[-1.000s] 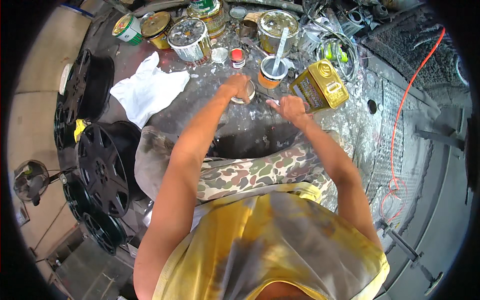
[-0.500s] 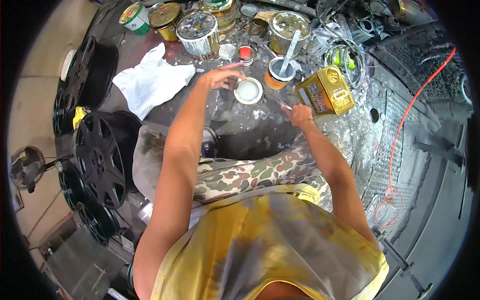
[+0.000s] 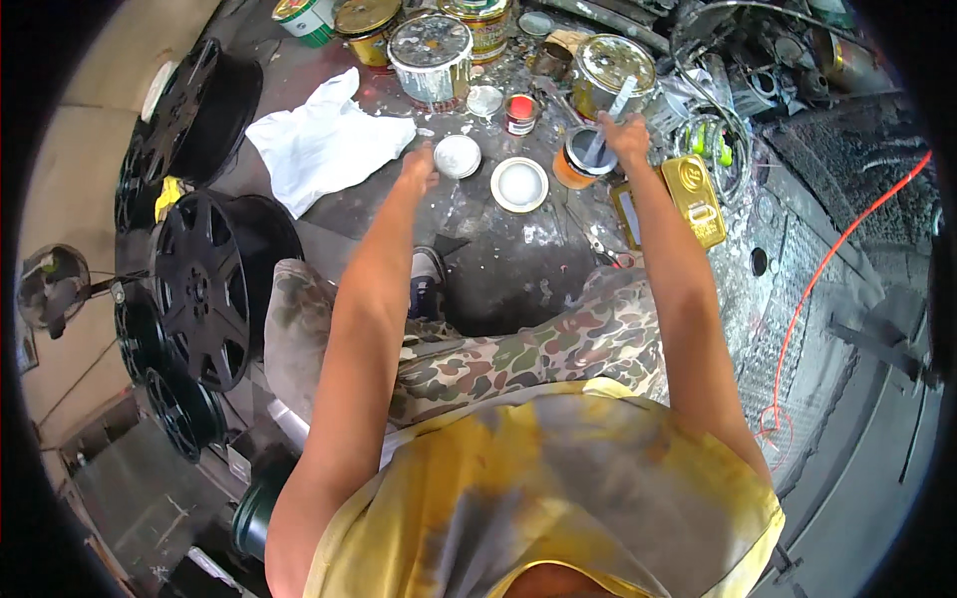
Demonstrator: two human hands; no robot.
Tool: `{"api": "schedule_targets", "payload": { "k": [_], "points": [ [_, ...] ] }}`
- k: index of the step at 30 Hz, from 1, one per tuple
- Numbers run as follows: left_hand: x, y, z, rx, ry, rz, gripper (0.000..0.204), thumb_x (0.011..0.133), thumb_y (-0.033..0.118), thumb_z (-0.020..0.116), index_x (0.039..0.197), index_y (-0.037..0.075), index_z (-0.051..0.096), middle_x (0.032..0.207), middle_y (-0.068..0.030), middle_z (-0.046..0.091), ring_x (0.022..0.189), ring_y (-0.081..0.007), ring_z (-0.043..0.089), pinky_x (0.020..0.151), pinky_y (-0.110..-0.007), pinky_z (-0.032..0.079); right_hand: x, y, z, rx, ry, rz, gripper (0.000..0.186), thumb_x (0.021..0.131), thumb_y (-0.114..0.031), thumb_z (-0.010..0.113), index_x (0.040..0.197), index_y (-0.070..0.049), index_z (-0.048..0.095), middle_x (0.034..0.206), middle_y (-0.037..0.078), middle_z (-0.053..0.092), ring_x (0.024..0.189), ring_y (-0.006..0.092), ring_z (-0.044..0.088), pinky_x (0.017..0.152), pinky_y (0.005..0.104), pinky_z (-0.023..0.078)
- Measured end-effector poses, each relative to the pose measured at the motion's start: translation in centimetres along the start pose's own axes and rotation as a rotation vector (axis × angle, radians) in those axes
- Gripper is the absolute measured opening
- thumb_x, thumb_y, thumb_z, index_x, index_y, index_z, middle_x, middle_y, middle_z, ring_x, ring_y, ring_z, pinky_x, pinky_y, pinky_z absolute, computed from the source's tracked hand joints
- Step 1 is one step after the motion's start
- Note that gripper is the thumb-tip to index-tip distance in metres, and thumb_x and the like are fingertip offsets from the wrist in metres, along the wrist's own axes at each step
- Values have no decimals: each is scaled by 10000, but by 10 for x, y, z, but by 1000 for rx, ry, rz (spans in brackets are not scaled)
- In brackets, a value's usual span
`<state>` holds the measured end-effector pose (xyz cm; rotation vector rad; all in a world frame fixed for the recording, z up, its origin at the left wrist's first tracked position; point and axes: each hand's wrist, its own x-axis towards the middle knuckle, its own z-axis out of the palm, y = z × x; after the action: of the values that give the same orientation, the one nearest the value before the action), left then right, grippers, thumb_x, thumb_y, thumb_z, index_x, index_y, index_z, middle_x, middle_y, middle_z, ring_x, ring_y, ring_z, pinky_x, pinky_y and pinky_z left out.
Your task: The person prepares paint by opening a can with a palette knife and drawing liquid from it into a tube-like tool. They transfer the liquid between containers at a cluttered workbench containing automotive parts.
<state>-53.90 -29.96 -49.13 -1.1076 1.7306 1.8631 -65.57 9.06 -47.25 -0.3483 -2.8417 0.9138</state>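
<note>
My left hand (image 3: 421,167) grips the edge of a round white lid (image 3: 459,156), just left of an open can (image 3: 519,185) of pale liquid. My right hand (image 3: 625,138) is closed on a flat grey stirring stick (image 3: 621,100), which leans in an orange-and-dark paint can (image 3: 578,159). The fingertips of both hands are partly hidden. A pair of scissors (image 3: 598,244) with red handles lies on the floor below the paint can. A gold rectangular tin (image 3: 690,199) stands beside my right forearm, partly covered by it.
Several paint-stained buckets (image 3: 431,55) stand at the back, with a small red-topped can (image 3: 519,114) before them. A white cloth (image 3: 324,140) lies to the left, near black wheel rims (image 3: 204,289). An orange hose (image 3: 812,234) runs down the right side.
My left hand has moved left from the open can with the lid. My right hand has let go of the scissors, now on the floor, and reached up to the stirring stick.
</note>
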Motion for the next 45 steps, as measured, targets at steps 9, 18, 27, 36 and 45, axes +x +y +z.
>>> {"api": "schedule_targets", "payload": {
  "k": [9,18,27,36,45],
  "points": [
    [-92,125,-8,512,-111,502,406,1008,343,571,1299,73,656,1244,-117,686,1028,-230,688,836,-372,571,-14,-31,-40,-37,-19,-399,429,957,-415,612,888,6,647,865,293,683,899,517,648,808,577,497],
    [-322,208,2,952,-64,1131,408,966,385,618,1156,39,719,1046,-189,738,903,-346,698,851,-418,535,-73,-88,-173,492,-101,-433,291,1045,-279,578,1120,-15,676,782,112,724,697,121,705,623,323,557],
    [-331,134,-30,1035,-36,922,345,1000,333,604,1148,45,723,1068,-173,739,1003,-307,702,902,-408,529,-136,-83,-24,2,-376,-760,372,988,-291,638,872,62,647,824,320,660,773,490,659,667,514,511],
    [-337,134,-41,1105,149,987,292,983,282,624,1091,31,727,1016,-181,739,963,-361,702,866,-429,540,-108,-100,-53,264,-538,-503,376,1021,-360,593,1083,0,683,765,129,728,650,198,707,653,348,532],
    [-325,132,-41,1132,235,985,284,959,270,633,1072,31,736,1004,-193,741,974,-368,703,875,-440,543,-134,-101,-21,168,-385,-462,494,1033,-438,541,999,33,687,903,317,676,849,491,649,770,540,475]
  ]
}}
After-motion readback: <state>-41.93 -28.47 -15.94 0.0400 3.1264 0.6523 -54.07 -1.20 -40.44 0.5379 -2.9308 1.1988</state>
